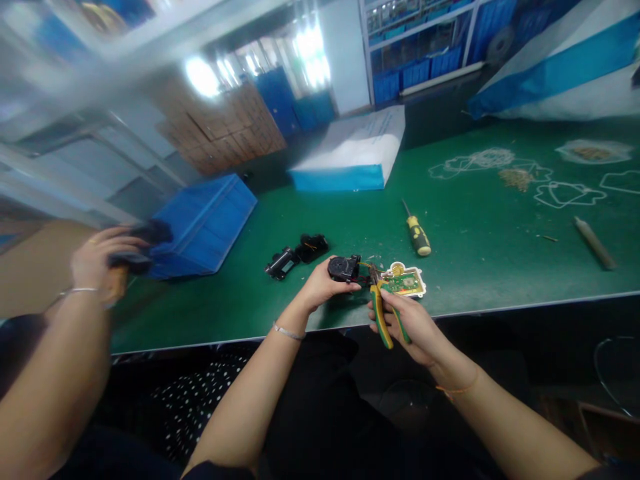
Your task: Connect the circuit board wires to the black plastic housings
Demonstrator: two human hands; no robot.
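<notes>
My left hand (pixel 320 287) is closed round a small black round motor part (pixel 344 268) held just above the table's near edge. My right hand (pixel 407 323) grips a pair of yellow-and-green pliers (pixel 383 313), whose jaws meet thin wires between the black part and a white housing with a green circuit board (pixel 406 281). The housing lies on the green table (pixel 475 240) right beside the pliers.
A yellow-and-black screwdriver (pixel 417 231) and two black plastic parts (pixel 295 255) lie beyond my hands. A blue bin (pixel 210 223) sits at the left, a white-and-blue sack (pixel 353 155) farther back. Another person's hand (pixel 100 263) at the left holds a dark tool.
</notes>
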